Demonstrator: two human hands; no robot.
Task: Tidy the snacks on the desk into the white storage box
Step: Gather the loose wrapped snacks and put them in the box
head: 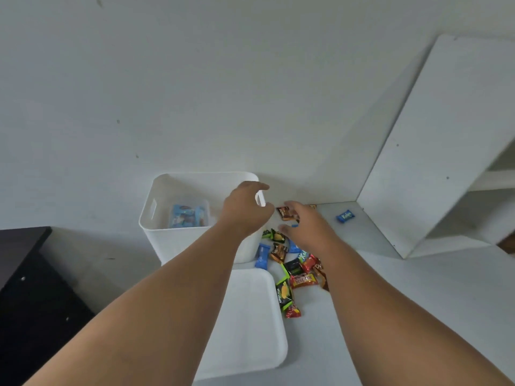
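Head view looks down along two bare forearms toward a pale wall and the light grey table that meets it. On the right a white shelf unit stands on the table against the wall, and at the lower left is a black cabinet, beside the table.

The white storage box stands upright at the back of the table, close to the wall, with slot handles in its side walls. A flat white lid lies on the table just in front of it, partly under the left forearm. A few blue packets lie on the bottom of the box.

The left hand is over the box's right wall by the handle slot, thumb out to the right. Its fingers are hidden behind the back of the hand, so I cannot tell whether it holds anything.

The right hand is spread just right of the box, with thumb and forefinger apart on either side of a small brown packet. Whether they touch it I cannot tell.

A pile of snacks in green, red, brown and blue wrappers lies on the table between the box, the lid and the right forearm. One blue packet lies apart, nearer the shelf unit.
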